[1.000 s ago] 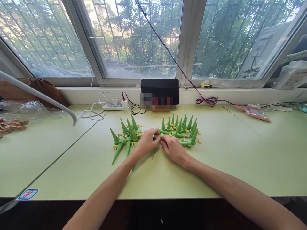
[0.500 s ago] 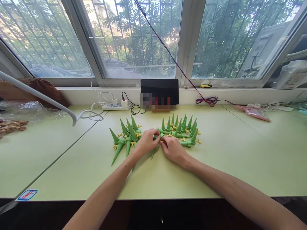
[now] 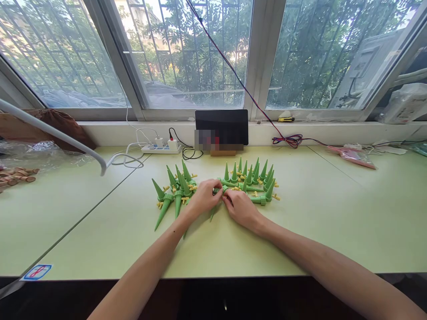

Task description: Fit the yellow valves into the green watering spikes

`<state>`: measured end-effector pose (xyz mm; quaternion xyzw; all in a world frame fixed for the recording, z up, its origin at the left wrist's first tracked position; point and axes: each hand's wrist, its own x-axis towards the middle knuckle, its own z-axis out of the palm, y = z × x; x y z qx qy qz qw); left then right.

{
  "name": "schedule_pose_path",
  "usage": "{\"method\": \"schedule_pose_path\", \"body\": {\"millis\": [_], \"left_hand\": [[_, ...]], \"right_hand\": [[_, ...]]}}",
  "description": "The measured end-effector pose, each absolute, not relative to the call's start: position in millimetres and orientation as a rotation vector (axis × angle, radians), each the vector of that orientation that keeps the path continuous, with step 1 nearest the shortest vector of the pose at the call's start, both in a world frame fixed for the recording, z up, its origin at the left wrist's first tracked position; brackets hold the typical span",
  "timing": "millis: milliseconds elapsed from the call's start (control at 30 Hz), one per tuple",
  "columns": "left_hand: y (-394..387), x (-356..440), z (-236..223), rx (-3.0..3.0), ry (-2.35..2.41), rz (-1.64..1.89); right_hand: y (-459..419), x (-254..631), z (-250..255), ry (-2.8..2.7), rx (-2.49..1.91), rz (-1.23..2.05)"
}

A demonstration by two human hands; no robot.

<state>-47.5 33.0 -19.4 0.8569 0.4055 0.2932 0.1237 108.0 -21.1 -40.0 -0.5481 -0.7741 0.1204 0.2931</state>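
A: Both hands meet mid-table, and it's close work! Who has the spike [image 3: 212, 214]?

B: The left hand [image 3: 207, 195] does, thumb and fingers curled round its upper part, the tip slanting down toward the near edge of the table [image 3: 333, 218]!

A: And the right hand [image 3: 243, 208]?

B: Right in there, fingertips bunched just beside the left hand's, at the top of that spike. Are they gripping it? Can't tell (the knuckles block our view).

A: What a crowd around them! Out left, green spikes [image 3: 163, 212], some standing, some lying with tips toward the near side!

B: And on the right, another bunch [image 3: 268, 191], mostly upright, a few flat among them, little yellow taps [image 3: 276, 197] poking out at the base!

A: Far side, please!

B: Dark screen [image 3: 233, 122] propped on a brown stand [image 3: 223, 153], power strip [image 3: 161, 150] to its left with plugs in, coiled cable [image 3: 292, 142] to its right!

A: Anything wide?

B: Far left, wooden pieces [image 3: 20, 178] by clear plastic [image 3: 46, 152]; far right, a pink bag [image 3: 355, 158] lying flat; and at the near left corner, a blue-edged label [image 3: 37, 272]
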Motion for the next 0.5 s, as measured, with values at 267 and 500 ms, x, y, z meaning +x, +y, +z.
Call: {"method": "schedule_pose_path", "body": {"millis": [267, 500], "left_hand": [[32.9, -47.6, -19.3, 2.505, 1.179, 0.851], [32.2, -47.6, -18.7, 2.506, 1.185, 0.846]], "right_hand": [[-20.1, 107.5, -41.2, -2.076, -1.461, 0.316], [-20.6, 107.7, -41.6, -2.083, -1.480, 0.290]]}}
